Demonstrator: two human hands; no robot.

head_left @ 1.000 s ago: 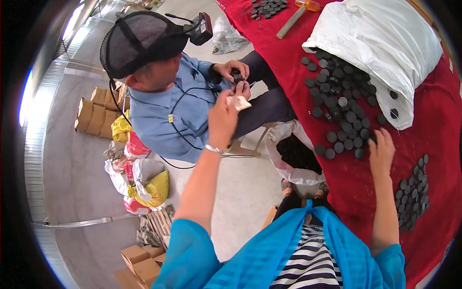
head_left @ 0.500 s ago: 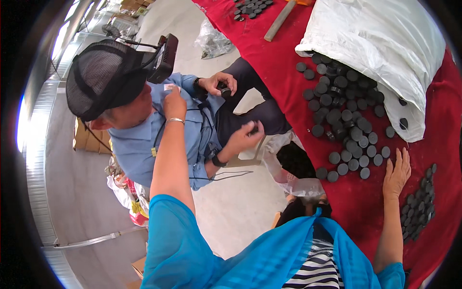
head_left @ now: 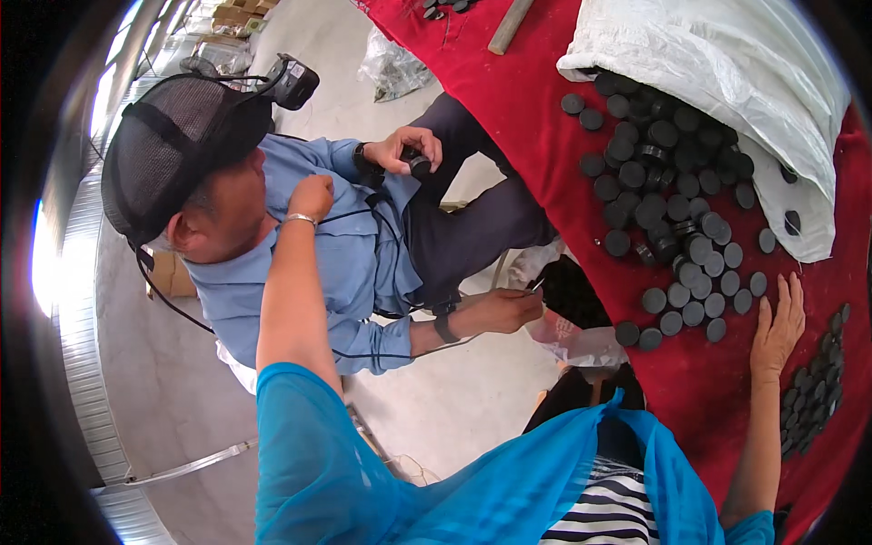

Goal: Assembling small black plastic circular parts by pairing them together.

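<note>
My left hand [head_left: 312,198] is stretched out to the upper left, against the blue shirt [head_left: 350,291] of a seated person. Its fingers are curled in, and whatever they may hold is hidden. Flat on the red cloth [head_left: 527,118], my right hand [head_left: 778,329] lies with fingers extended and nothing in it. Beside those fingers is a loose spread of black round discs [head_left: 692,312], heaped thicker toward the mouth of a white sack [head_left: 699,64]. A smaller group of black discs [head_left: 813,391] lies right of my right forearm.
The seated person's far hand [head_left: 409,153] holds a black round piece; the near hand [head_left: 500,312] grips a small, thin metal object. An open clear plastic bag [head_left: 581,345] with dark contents stands below the table edge. A wooden handle [head_left: 510,25] lies on the cloth.
My left hand has come down slightly on the shirt. The seated person's near hand has moved toward the plastic bag and now shows a thin metal object. My right hand stays on the cloth.
</note>
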